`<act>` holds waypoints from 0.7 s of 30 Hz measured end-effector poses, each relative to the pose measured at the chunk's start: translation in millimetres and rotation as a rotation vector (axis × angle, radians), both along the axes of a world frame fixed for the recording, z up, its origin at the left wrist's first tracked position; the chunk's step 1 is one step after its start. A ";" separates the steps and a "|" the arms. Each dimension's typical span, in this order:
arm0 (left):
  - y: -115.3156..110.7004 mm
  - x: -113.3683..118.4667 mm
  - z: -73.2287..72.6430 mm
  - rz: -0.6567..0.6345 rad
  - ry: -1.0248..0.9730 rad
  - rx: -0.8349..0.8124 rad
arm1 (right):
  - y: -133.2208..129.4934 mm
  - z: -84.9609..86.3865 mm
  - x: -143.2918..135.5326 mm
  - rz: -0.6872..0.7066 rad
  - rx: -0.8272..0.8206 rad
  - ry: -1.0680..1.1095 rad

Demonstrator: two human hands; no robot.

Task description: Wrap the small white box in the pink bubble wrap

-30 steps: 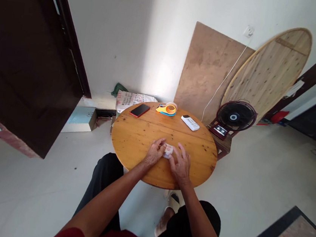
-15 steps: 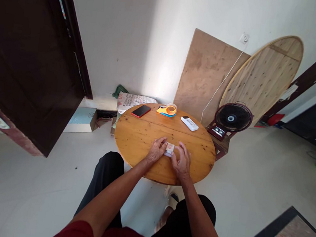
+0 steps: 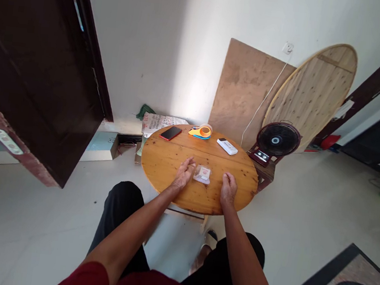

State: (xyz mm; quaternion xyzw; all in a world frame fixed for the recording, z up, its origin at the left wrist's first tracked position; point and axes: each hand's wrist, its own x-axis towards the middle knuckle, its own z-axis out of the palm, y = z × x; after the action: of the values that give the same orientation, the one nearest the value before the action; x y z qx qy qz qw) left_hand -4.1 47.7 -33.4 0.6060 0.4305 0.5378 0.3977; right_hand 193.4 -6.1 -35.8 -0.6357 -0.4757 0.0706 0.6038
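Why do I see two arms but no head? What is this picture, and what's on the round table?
The camera sits on a person's head and looks down, so you see only their own arms and legs. The left hand and the right hand rest on a round wooden table. Between them lies a small clear packet; neither hand holds it, though the left fingertips are right beside it. At the far side of the table lie a red phone, an orange tape dispenser and a white remote. Behind the table stands a fan, and wooden boards lean on the wall.
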 end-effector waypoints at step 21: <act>-38.0 14.2 9.6 0.036 0.548 0.370 | 54.1 41.0 2.8 0.367 -0.298 -0.090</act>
State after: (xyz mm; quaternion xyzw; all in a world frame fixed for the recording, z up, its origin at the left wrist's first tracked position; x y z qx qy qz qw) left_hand 10.1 9.7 -23.8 0.7825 0.4270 0.4307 0.1408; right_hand 196.1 48.0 5.2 -0.6230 -0.5942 0.2202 0.4587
